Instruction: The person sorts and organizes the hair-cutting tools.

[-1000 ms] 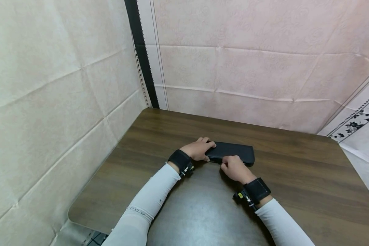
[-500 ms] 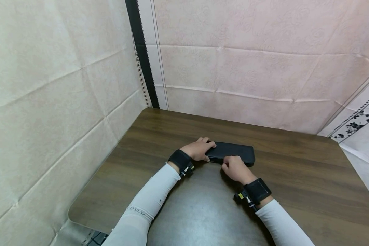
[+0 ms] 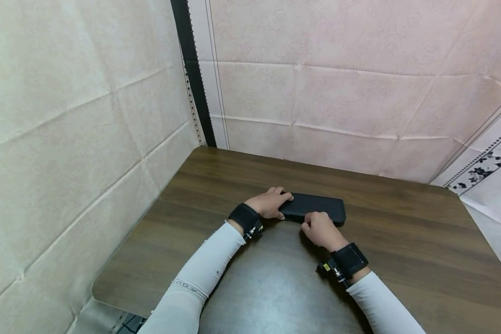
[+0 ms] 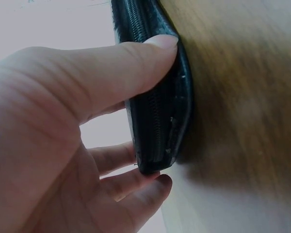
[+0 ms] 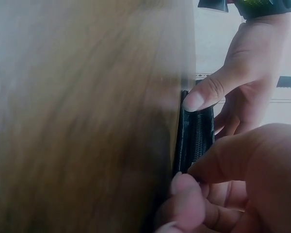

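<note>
A long black zip wallet [image 3: 317, 204] lies flat on the table, its zipper [image 4: 156, 131] running along the edge that faces me. My left hand [image 3: 267, 205] grips the wallet's left end; in the left wrist view the thumb presses across the zipper edge and the fingers reach round the end and behind. Thumb and forefinger of my right hand [image 3: 320, 229] pinch at the zipper, right of the wallet's middle. The zipper pull itself is hidden by those fingertips. In the right wrist view the zipper teeth [image 5: 199, 138] between both hands look closed.
The brown wood table [image 3: 217, 185] has rounded corners. Pale patterned sheets hang as walls [image 3: 87, 139] on the left and behind it. Each wrist wears a black strap [image 3: 350, 258] with a small camera.
My right hand has shifted very slightly to the right along the wallet's near edge. The left hand and the wallet look the same.
</note>
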Tool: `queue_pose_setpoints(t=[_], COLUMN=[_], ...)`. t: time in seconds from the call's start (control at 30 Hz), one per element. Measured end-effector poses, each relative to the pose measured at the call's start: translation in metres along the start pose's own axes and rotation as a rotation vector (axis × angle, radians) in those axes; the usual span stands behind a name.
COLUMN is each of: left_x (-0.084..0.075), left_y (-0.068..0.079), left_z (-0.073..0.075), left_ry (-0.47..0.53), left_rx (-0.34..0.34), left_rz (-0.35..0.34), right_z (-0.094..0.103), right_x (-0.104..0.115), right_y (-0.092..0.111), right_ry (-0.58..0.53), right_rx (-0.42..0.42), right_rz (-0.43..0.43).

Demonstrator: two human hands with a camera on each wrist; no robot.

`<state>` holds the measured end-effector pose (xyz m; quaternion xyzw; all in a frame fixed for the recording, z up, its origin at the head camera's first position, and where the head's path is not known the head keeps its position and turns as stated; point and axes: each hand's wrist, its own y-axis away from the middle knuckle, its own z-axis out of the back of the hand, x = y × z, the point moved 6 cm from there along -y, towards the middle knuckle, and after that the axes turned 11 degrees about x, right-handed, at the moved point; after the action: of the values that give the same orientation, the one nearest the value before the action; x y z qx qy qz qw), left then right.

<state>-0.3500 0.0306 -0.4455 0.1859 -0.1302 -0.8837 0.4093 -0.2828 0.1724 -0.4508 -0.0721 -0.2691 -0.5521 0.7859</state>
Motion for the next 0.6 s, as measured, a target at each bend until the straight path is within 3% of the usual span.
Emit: queue_pose_setpoints(t=[0.6], left_x=[0.0006], left_y=[-0.0001], left_z=[0.0001], left_ry=[0.008], left_rx=[0.002], left_rz=[-0.005], right_z=[0.0008], right_x=[-0.0014], right_y=[0.0053], right_ry=[-0.053], right_rx=[0.034], right_rz=[-0.088])
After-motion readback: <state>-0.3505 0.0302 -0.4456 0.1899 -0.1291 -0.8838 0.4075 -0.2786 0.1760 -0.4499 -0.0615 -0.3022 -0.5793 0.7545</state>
